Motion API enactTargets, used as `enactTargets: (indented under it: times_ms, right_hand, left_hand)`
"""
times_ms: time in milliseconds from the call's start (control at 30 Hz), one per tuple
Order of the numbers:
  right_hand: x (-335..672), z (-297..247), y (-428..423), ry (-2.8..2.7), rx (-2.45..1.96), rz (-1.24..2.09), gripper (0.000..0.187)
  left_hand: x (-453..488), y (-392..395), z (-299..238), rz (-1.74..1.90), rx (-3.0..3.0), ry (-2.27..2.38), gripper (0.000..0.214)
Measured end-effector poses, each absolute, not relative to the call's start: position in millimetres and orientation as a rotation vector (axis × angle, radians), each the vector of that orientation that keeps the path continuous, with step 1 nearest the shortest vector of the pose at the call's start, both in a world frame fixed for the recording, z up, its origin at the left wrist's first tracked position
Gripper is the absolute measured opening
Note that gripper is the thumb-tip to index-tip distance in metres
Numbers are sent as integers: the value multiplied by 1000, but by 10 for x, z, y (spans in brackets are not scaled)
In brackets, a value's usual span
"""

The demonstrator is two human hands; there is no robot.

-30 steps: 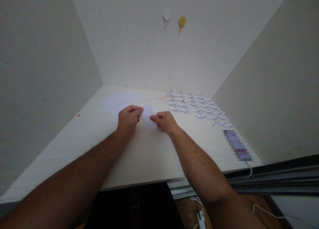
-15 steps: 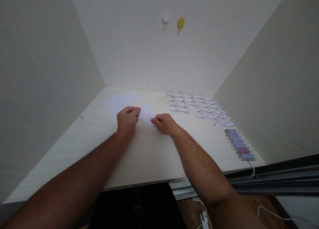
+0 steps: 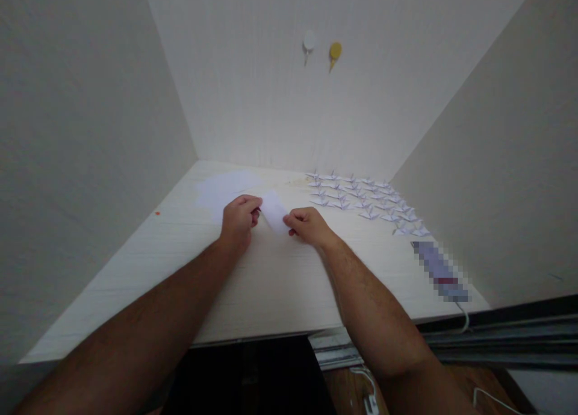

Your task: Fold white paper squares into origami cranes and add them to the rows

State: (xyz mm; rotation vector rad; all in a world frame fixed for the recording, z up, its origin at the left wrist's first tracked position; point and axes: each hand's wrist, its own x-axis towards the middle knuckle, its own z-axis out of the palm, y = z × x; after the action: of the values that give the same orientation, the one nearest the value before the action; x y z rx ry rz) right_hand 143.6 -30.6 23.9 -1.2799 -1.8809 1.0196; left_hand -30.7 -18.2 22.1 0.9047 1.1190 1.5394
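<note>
A small white sheet of paper (image 3: pixel 273 212) is held above the table between my two hands. My left hand (image 3: pixel 240 217) pinches its upper left corner between thumb and fingers. The lower right corner is gripped by my right hand (image 3: pixel 306 224), fingers curled in. The sheet looks flat and tilted; any crease in it is too faint to make out. Behind my left hand, more white paper (image 3: pixel 223 187) lies spread on the table.
Rows of folded white paper cranes (image 3: pixel 356 193) stand at the back right of the white table (image 3: pixel 271 294). A blurred-out device (image 3: pixel 440 271) with a white cable (image 3: pixel 465 318) lies at the right edge. Two hooks, white (image 3: pixel 309 40) and yellow (image 3: pixel 335 50), are on the back wall.
The view has shifted slightly, so everything sits a little further right and lower. Both hands still pinch the sheet, which has turned slightly.
</note>
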Motion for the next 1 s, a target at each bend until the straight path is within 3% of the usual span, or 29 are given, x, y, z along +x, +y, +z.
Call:
enactTargets:
  times_ms: [333, 433, 567, 733, 1000]
  right_hand:
    - [1473, 255, -311, -1831, -1179, 1310, 34]
    - [1488, 291, -314, -1657, -992, 1399, 24]
    - [1498, 292, -316, -1674, -833, 1478, 37]
    - [1472, 216, -305, -1733, -873, 1465, 15]
    - [1507, 235, -289, -1776, -869, 1501, 18]
  left_hand:
    - [-353, -143, 181, 1326, 1043, 1113, 23]
    - [-356, -152, 194, 1262, 928, 1038, 24]
    - [-363, -167, 198, 1157, 893, 958, 21]
    - [-365, -177, 200, 1071, 937, 1003, 18]
    - [-353, -182, 209, 1038, 1044, 1082, 22]
